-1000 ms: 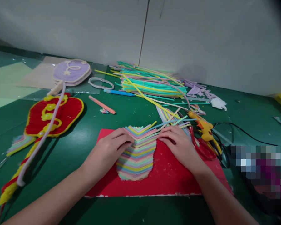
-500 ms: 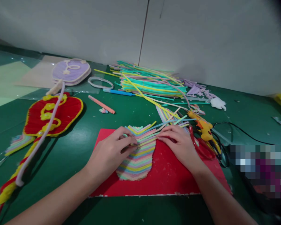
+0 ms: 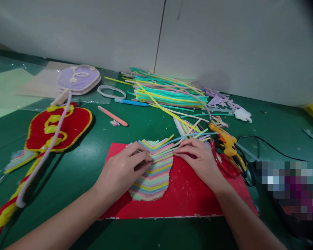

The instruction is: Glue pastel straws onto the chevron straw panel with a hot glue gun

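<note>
A panel of pastel pipe cleaners (image 3: 153,184), laid side by side in chevron stripes, lies on a red board (image 3: 198,198). My left hand (image 3: 125,163) rests over the panel's left side, thumb and fingers closed at its middle; part of the panel is hidden beneath it. At the right edge, my right hand (image 3: 198,154) pinches the end of a pipe cleaner, fingertips touching the stripes. Several loose pipe cleaner ends stick out past the panel between the hands and above the right fingers.
Behind lies a bundle of pipe cleaners (image 3: 169,95). A yellow glue gun (image 3: 229,146) and red-handled tool (image 3: 225,163) are at right. To the left are a red fan (image 3: 59,128), a purple fan (image 3: 77,80), an orange pen (image 3: 113,116) and a blue pen (image 3: 131,102).
My right fingertips have shifted very slightly left along the panel's edge. My left hand keeps nearly the same place, and the panel looks unchanged.
</note>
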A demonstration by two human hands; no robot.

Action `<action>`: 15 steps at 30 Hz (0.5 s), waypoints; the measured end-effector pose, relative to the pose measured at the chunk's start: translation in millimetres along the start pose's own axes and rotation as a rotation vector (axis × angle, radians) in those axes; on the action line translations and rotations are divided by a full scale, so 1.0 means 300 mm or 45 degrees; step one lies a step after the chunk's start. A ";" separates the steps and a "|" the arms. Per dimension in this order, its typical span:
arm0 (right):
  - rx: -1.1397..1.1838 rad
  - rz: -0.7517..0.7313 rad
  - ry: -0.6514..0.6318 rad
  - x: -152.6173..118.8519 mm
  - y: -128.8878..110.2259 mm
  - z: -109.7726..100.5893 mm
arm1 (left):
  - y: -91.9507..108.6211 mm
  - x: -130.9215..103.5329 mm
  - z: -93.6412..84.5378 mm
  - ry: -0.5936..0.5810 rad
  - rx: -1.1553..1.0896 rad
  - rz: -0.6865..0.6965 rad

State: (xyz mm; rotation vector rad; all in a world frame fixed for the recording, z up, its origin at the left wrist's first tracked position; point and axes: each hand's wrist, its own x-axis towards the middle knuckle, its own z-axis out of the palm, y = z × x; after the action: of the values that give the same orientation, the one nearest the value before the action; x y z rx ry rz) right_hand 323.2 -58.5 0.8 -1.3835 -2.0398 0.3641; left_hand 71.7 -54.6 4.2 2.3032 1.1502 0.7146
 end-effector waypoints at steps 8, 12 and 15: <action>0.006 0.024 0.037 0.000 -0.010 -0.007 | 0.001 0.003 0.000 -0.029 0.020 -0.010; 0.004 0.093 0.145 -0.004 -0.031 -0.017 | -0.006 -0.001 0.000 -0.020 -0.032 0.004; -0.034 0.055 0.153 -0.005 -0.043 -0.006 | -0.010 -0.002 0.001 -0.015 -0.038 0.018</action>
State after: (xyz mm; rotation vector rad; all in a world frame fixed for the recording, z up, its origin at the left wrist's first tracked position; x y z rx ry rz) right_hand 315.3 -65.4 8.6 -1.4325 -1.9266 0.2663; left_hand 69.8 -53.4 1.9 2.2903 1.1115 0.7177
